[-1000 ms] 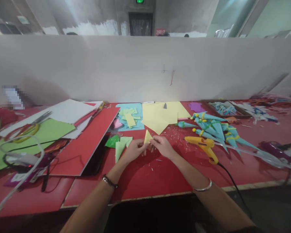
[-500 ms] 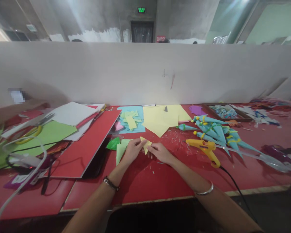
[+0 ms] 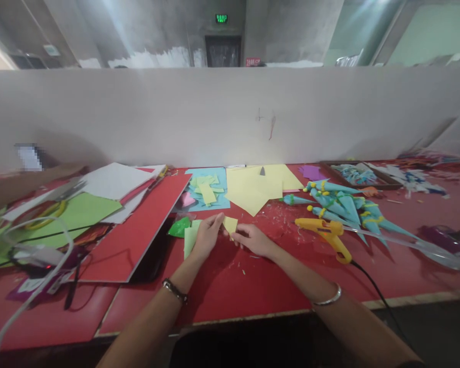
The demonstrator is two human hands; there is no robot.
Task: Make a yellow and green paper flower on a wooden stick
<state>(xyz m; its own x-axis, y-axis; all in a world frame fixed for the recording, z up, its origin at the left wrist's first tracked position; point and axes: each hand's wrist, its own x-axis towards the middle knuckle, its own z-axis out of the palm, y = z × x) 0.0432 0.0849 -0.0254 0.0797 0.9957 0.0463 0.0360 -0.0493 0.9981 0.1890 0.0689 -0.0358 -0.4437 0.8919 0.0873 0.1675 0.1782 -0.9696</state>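
Left hand and right hand are pinching small yellow squarish paper between them, any uneven pull risking a tear.

Glue gun: one. Left of it: small yellow paper, one; green packet, one; red board, one. Beyond it: tray, one; blue cones, overlapping, at least five.

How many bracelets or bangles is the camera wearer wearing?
2 visible: a dark bracelet on the left wrist and a silver bangle on the right wrist. Any beyond the frame's edge would be hidden.
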